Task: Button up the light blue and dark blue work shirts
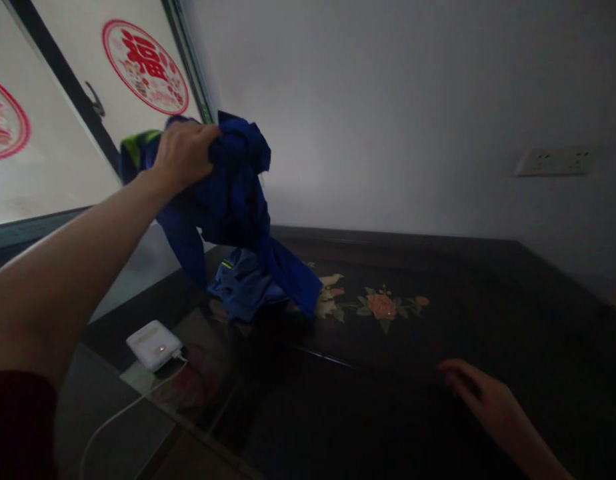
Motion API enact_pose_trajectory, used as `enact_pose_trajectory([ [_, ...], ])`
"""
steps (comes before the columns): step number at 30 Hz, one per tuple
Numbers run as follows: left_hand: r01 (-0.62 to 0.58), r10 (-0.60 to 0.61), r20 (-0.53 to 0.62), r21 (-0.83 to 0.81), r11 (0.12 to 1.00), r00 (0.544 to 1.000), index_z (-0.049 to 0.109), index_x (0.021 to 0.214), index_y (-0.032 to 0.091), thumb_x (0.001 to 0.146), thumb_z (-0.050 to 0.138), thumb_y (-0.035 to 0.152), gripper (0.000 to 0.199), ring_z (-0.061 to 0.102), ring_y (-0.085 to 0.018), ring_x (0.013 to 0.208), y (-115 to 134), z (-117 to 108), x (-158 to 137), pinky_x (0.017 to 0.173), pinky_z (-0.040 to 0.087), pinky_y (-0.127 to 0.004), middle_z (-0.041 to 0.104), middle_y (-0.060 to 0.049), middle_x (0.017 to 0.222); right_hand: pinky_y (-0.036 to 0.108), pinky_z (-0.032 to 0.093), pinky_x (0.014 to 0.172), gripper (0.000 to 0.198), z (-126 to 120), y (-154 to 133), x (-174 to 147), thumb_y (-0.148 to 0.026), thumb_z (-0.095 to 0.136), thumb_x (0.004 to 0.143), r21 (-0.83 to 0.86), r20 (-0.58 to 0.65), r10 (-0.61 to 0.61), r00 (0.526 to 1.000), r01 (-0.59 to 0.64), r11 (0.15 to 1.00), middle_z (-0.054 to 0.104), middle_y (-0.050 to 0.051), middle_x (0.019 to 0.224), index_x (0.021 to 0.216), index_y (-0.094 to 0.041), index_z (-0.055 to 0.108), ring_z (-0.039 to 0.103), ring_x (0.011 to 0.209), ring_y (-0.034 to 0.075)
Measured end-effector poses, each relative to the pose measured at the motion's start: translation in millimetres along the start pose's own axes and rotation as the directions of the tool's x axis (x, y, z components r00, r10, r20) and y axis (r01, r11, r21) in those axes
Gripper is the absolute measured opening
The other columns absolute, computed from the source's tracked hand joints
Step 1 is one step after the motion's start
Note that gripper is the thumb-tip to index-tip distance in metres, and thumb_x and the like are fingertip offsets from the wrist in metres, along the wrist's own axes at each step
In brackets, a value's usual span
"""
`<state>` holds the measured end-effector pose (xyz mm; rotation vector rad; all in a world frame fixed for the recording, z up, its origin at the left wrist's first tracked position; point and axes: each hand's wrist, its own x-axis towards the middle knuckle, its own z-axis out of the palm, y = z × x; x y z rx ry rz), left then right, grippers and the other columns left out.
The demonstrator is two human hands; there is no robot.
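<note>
Blue garment [233, 220] hangs bunched in the raised left hand [184, 155].

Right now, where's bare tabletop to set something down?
Bare patch: dark tabletop between the painted flowers and the right hand, running right toward the wall socket. Crowded at left: blue garment, gripped by the left hand, trails onto the surface; the white charger and its cable lie nearer.
</note>
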<state>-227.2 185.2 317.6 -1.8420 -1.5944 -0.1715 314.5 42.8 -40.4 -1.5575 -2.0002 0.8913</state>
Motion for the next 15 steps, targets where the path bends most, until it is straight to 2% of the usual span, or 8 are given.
enact_pose_trajectory([
  [3, 0.002, -0.004, -0.053, -0.027, 1.0, 0.999, 0.047, 0.115, -0.003, 0.087, 0.05, 0.027, 0.041, 0.041, -0.025, 0.117, -13, 9, 1, 0.103, 0.024, -0.048, 0.053, -0.012, 0.117, 0.026, 0.053, 0.062, 0.031, 1, 0, 0, -0.045, 0.046, 0.08, 0.006, 0.001, -0.003, 1.0, 0.003, 1.0, 0.07, 0.003, 0.078, 0.09, -0.024, 0.066, 0.067, 0.069, 0.019],
  [5, -0.025, 0.027, 0.031, -0.063, 0.998, 0.999, 0.045, 0.115, -0.004, 0.088, 0.05, 0.031, 0.044, 0.042, -0.025, 0.117, -6, 28, -8, 0.103, 0.025, -0.047, 0.052, -0.012, 0.117, 0.026, 0.053, 0.062, 0.031, 0, -2, -1, -0.045, 0.046, 0.081, 0.013, 0.003, -0.004, 1.0, 0.004, 1.0, 0.069, 0.003, 0.076, 0.091, -0.024, 0.066, 0.067, 0.068, 0.018],
  [7, -0.076, 0.099, 0.196, -0.125, 0.989, 0.976, 0.044, 0.117, -0.002, 0.089, 0.046, 0.031, 0.044, 0.044, -0.024, 0.116, 13, 55, -25, 0.1, 0.028, -0.043, 0.053, -0.01, 0.115, 0.026, 0.053, 0.06, 0.031, 0, -4, -1, -0.045, 0.046, 0.081, 0.02, 0.011, -0.001, 1.0, 0.0, 1.0, 0.069, 0.003, 0.073, 0.091, -0.023, 0.066, 0.066, 0.066, 0.018],
  [9, -0.081, 0.159, 0.366, -0.221, 0.972, 0.917, 0.046, 0.12, 0.008, 0.085, 0.05, 0.032, 0.042, 0.05, -0.022, 0.11, 40, 86, -51, 0.097, 0.035, -0.035, 0.056, -0.007, 0.113, 0.026, 0.052, 0.058, 0.03, -1, -7, -1, -0.044, 0.047, 0.08, 0.024, 0.013, 0.004, 1.0, -0.004, 1.0, 0.068, 0.003, 0.072, 0.09, -0.023, 0.066, 0.066, 0.064, 0.019],
  [10, -0.066, 0.193, 0.455, -0.28, 0.958, 0.869, 0.046, 0.122, 0.012, 0.084, 0.052, 0.031, 0.043, 0.052, -0.021, 0.108, 55, 103, -67, 0.096, 0.037, -0.033, 0.057, -0.007, 0.114, 0.026, 0.052, 0.058, 0.03, -2, -8, -1, -0.044, 0.047, 0.08, 0.025, 0.011, 0.003, 1.0, -0.003, 1.0, 0.068, 0.003, 0.072, 0.089, -0.023, 0.066, 0.066, 0.064, 0.019],
  [12, -0.054, 0.224, 0.544, -0.311, 0.949, 0.808, 0.049, 0.121, 0.016, 0.078, 0.06, 0.039, 0.05, 0.055, -0.022, 0.105, 84, 136, -101, 0.093, 0.04, -0.03, 0.059, -0.008, 0.116, 0.027, 0.052, 0.059, 0.029, -2, -10, -1, -0.044, 0.047, 0.08, 0.031, -0.004, 0.003, 1.0, -0.002, 1.0, 0.069, 0.003, 0.072, 0.088, -0.024, 0.066, 0.066, 0.065, 0.019],
  [14, 0.069, 0.109, 0.695, -0.224, 0.972, 0.711, 0.046, 0.128, 0.017, 0.074, 0.062, 0.048, 0.064, 0.05, -0.03, 0.114, 107, 164, -132, 0.096, 0.039, -0.038, 0.046, -0.014, 0.133, 0.027, 0.052, 0.06, 0.029, -1, -10, -2, -0.044, 0.048, 0.08, 0.042, -0.018, 0.013, 1.0, -0.012, 0.999, 0.069, 0.003, 0.073, 0.088, -0.023, 0.066, 0.066, 0.065, 0.02],
  [15, 0.084, 0.096, 0.713, -0.214, 0.973, 0.695, 0.046, 0.129, 0.018, 0.074, 0.061, 0.05, 0.065, 0.048, -0.033, 0.116, 115, 175, -145, 0.095, 0.04, -0.042, 0.043, -0.015, 0.136, 0.027, 0.052, 0.06, 0.029, -1, -11, -2, -0.044, 0.048, 0.08, 0.049, -0.026, 0.025, 0.999, -0.023, 0.999, 0.069, 0.003, 0.073, 0.088, -0.023, 0.066, 0.066, 0.066, 0.02],
])
